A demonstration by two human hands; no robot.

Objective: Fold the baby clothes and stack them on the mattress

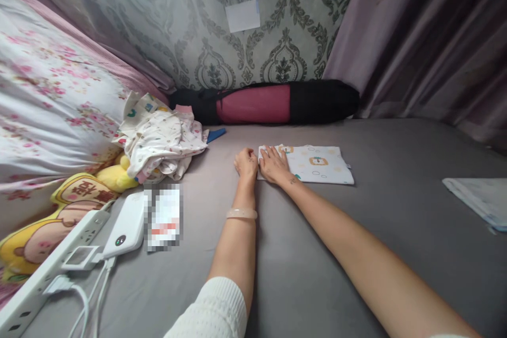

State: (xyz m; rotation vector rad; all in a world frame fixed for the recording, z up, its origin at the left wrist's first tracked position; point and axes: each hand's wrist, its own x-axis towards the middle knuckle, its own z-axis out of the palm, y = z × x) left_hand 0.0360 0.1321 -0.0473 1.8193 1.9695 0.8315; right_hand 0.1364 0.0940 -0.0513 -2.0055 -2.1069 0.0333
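The grey surface (404, 206) gives me broad room toward its right edge; a black-and-red bag (253, 104) lines its far edge. Nearer me, the folded printed cloth (330, 169) lies under my flattened right hand (273, 165); my left hand (246, 163) curls just beside it, grip unclear.

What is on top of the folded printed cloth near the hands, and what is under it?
The right hand rests on the left end of the folded printed cloth. A grey sheet shows around it, but what lies directly beneath is covered and cannot be seen.
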